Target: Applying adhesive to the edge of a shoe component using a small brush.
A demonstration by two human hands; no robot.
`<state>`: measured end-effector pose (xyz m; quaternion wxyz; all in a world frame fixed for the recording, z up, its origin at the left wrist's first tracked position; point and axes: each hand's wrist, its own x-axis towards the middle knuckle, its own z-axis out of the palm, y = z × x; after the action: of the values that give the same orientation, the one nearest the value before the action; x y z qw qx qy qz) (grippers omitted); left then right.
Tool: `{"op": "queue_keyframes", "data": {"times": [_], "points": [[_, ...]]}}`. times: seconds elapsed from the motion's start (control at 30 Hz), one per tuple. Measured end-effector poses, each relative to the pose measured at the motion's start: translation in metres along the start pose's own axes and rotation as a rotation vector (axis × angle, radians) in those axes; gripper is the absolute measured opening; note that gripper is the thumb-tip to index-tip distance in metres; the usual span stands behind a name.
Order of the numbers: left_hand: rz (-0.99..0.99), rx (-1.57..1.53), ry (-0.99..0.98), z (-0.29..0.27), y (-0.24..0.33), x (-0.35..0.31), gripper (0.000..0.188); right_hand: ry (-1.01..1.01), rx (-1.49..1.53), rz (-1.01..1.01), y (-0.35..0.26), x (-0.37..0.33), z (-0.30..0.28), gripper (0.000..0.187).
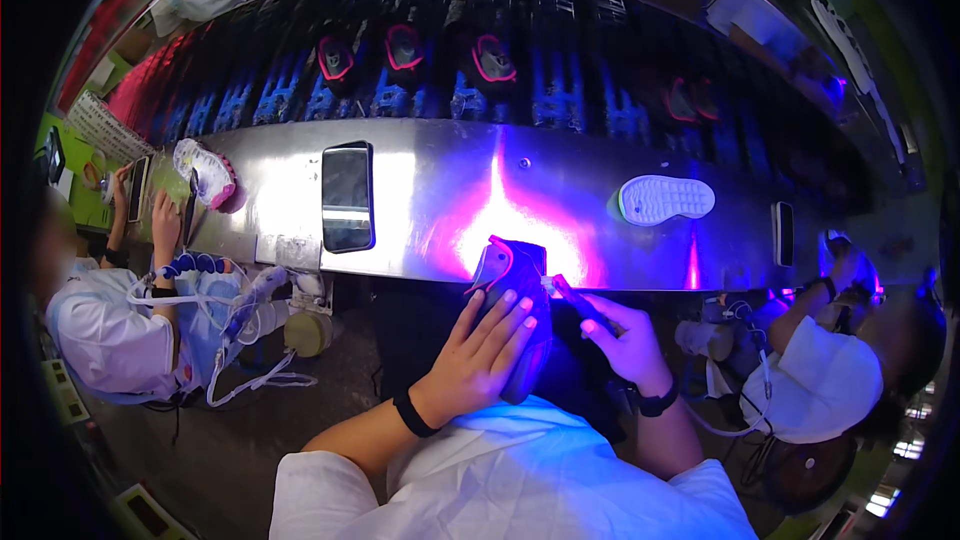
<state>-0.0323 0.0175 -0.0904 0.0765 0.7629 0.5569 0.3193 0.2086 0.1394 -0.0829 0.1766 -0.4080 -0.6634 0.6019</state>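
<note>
Dark, pink-trimmed shoe (pixel 522 262) held under left fingers (pixel 497 316); slim brush-like tool (pixel 572 298) pinched in right fingers (pixel 613 345), tip at shoe's side. Could stray across shoe through loose left hold or right-finger slip.

The light is uneven: a violet-pink glare burns out a patch at the near edge of the metal bench (pixel 430 165), about midway along, sending a narrow streak toward the far edge. Left of it the surface throws back white; toward the right end it sinks to dim grey-violet. Beyond the far edge the conveyor (pixel 562 90) lies in deep shadow — blue glints and a red wash at its left end aside. Violet light makes fingernails glow pink on the left hand (pixel 488 345) and right hand (pixel 628 340). Fisheye distortion bows the far edge — corners go black, outer margins soft.
</note>
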Motion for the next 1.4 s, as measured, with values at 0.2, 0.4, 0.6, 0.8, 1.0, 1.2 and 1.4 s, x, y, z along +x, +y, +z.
{"op": "queue_keyframes", "data": {"times": [0.2, 0.4, 0.6, 0.8, 1.0, 1.2, 1.4], "points": [[0.041, 0.039, -0.044, -0.006, 0.001, 0.006, 0.053, 0.006, -0.038, 0.032, 0.001, -0.010, -0.008, 0.041], [0.031, 0.053, -0.079, -0.008, 0.019, 0.017, 0.056, -0.009, 0.078, 0.063, 0.007, -0.069, -0.010, 0.042], [-0.022, 0.075, -0.084, -0.002, 0.046, 0.029, 0.067, 0.036, -0.079, 0.042, -0.021, -0.056, -0.036, 0.040], [-0.075, 0.075, 0.023, 0.005, 0.074, 0.048, 0.069, -0.032, 0.043, 0.047, -0.022, -0.086, -0.051, 0.042], [-0.113, 0.124, 0.082, 0.009, 0.095, 0.071, 0.062, -0.008, 0.106, 0.026, -0.023, -0.098, -0.062, 0.043], [-0.150, 0.169, 0.068, 0.011, 0.106, 0.093, 0.061, -0.016, 0.239, 0.106, -0.016, -0.120, -0.068, 0.045], [-0.158, 0.242, 0.045, 0.021, 0.106, 0.127, 0.067, 0.108, 0.306, 0.081, -0.003, -0.134, -0.067, 0.045]]}}
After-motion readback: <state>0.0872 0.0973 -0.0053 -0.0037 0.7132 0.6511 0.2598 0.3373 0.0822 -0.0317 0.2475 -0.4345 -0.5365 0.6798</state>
